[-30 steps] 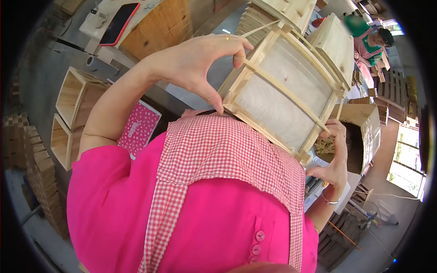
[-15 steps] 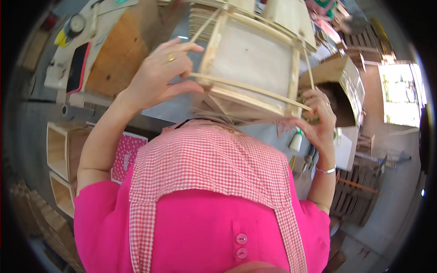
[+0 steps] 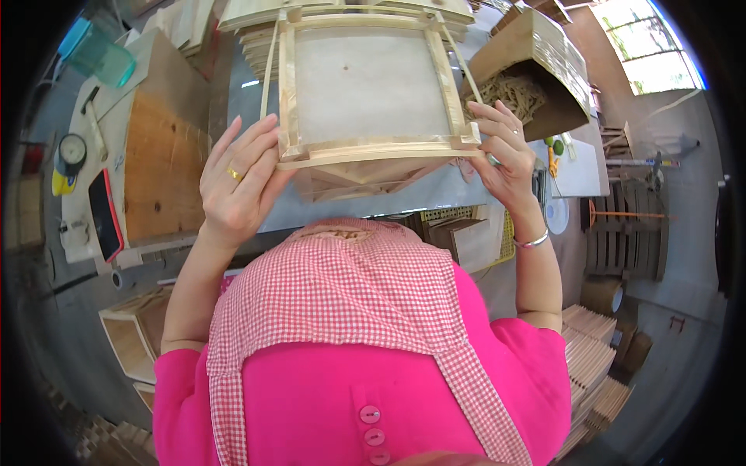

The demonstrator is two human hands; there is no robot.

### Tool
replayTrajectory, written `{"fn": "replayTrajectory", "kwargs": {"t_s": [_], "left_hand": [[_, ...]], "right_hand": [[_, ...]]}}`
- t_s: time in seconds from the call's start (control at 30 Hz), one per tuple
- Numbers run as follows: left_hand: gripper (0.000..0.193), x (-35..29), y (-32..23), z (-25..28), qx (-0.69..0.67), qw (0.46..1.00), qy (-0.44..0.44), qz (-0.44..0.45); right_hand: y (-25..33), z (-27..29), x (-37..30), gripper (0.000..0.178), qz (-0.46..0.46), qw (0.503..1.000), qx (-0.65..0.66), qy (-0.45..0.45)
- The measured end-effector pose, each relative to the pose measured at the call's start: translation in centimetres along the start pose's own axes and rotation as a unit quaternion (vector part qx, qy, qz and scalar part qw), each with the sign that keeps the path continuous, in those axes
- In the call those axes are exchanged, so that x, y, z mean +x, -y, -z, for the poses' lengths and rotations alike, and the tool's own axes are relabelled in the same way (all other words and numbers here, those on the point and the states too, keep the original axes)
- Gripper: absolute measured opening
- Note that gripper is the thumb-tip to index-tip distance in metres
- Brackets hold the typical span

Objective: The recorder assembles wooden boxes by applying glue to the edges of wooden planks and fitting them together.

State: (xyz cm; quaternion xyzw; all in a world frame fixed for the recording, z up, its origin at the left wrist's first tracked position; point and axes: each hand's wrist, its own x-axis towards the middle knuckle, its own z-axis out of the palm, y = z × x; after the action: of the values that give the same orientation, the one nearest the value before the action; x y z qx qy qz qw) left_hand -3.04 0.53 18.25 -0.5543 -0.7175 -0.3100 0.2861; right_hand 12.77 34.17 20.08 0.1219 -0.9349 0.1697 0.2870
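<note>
A pale wooden box frame (image 3: 289, 85) with a whitish panel (image 3: 365, 85) set in its top lies on the work table in front of me. Around it runs a frame of thin wooden strips (image 3: 268, 74), its side strips standing a little off the box's sides and its near strip along the front edge. My left hand (image 3: 245, 175) is closed at the near left corner of the strips, fingers against the box side. At the near right corner, my right hand (image 3: 505, 151) pinches the strips between thumb and fingers. Part of each grip is hidden.
At right stands a cardboard box (image 3: 563, 66) of small wooden pieces. Stacked boards (image 3: 264, 50) lie behind the work. The left bench holds a phone (image 3: 106, 213), a hammer (image 3: 95, 128), a tape roll (image 3: 71, 151) and a teal jar (image 3: 97, 54). Slatted wood (image 3: 590, 349) is piled at lower right.
The view has turned, and the box frame now sits squarer before me. The near strip has come down to the box's front edge. My left hand has shifted to the near left corner.
</note>
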Motion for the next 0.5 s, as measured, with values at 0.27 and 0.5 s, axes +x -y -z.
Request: {"fn": "replayTrajectory", "kwargs": {"t_s": [0.27, 0.5], "left_hand": [[0.046, -0.4, -0.1, -0.7, -0.013, 0.999, -0.013, 0.038], [0.056, 5.4, -6.9, -1.6, 0.016, 0.998, -0.057, 0.034]], "right_hand": [[-0.8, 0.1, 0.2, 0.024, 0.008, 0.999, 0.014, 0.033], [-2.2, -0.2, -0.2, 0.023, 0.017, 0.995, 0.095, 0.022]]}}
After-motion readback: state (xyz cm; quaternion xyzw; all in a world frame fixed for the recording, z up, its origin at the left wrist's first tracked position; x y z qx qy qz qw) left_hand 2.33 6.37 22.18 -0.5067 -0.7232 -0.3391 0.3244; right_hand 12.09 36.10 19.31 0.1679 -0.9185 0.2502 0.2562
